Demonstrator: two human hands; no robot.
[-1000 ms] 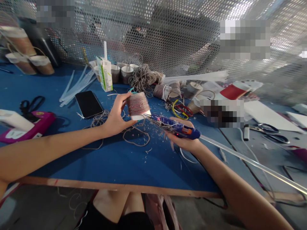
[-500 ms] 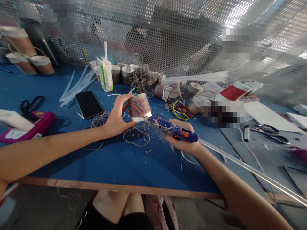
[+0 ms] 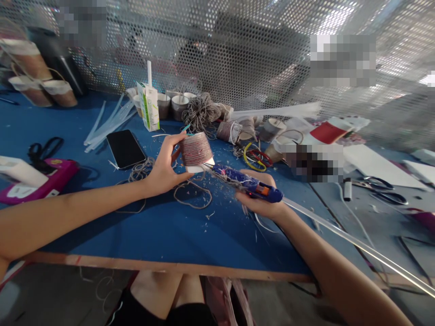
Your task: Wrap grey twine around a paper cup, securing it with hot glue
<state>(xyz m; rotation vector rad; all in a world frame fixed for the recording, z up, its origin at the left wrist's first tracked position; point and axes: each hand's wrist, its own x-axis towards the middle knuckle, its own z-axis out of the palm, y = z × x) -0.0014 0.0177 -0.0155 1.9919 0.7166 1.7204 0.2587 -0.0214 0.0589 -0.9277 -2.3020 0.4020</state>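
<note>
My left hand (image 3: 165,165) grips a small paper cup (image 3: 196,150) wound with brownish-pink cord. A white band of the cup shows bare below the windings. In my right hand (image 3: 263,199) is a blue hot glue gun (image 3: 243,179), with stray glue strands on its body and a long clear glue stick (image 3: 340,231) out of its back. The gun's nozzle is at the cup's white band, by the lowest windings; whether it touches cannot be made out. Loose cord (image 3: 193,194) lies on the blue table (image 3: 163,231) below the cup.
A phone (image 3: 125,148), glue sticks (image 3: 110,122) and a drink carton (image 3: 148,108) are at the left back. Behind the cup lies a bundle of cord (image 3: 201,112) among several cups. Scissors (image 3: 380,188) lie at right. A perforated metal screen (image 3: 204,50) stands behind.
The glue gun and my right hand have shifted very slightly to the right. My left hand still has the cup in nearly the same place.
</note>
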